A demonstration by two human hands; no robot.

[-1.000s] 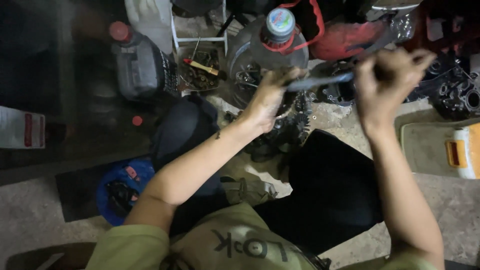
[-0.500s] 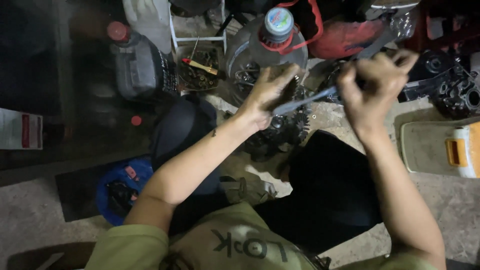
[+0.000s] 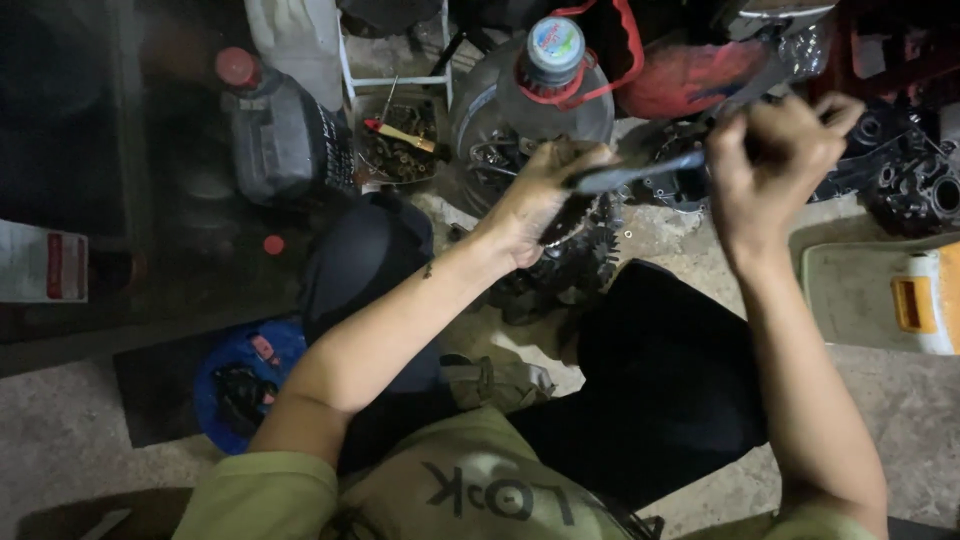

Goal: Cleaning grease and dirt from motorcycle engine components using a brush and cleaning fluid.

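Right hand (image 3: 775, 150) rose | fist clamps metal tool (image 3: 640, 175) | left hand (image 3: 545, 195) pinches its tip

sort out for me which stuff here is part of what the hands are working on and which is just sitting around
In hand:
left hand on the dark finned engine part
right hand gripping the long metal tool

Lying about:
grey oil jug with red cap
clear plastic bottle
tray of small parts
blue tub
beige case
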